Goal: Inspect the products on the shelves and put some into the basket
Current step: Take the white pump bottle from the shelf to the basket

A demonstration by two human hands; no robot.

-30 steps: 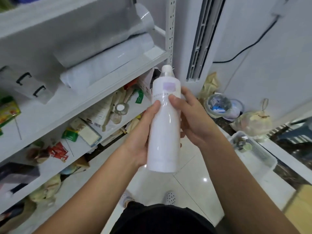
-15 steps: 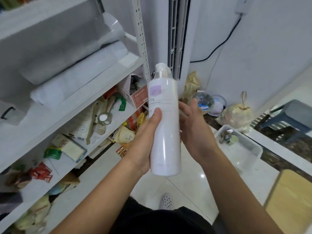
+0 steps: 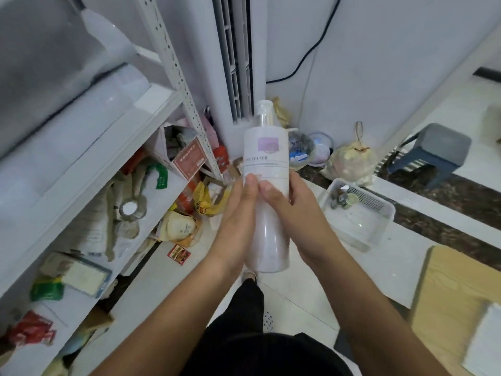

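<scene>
Both bare forearms reach forward from the body and close in toward each other. The left hand (image 3: 238,221) and the right hand (image 3: 292,215) meet around a tall white bottle (image 3: 267,169), held upright between them. The two thumbs lie side by side on its near face, almost touching, tips up. The right hand's fingers curl round the far side; the left hand's fingers are hidden behind it.
</scene>
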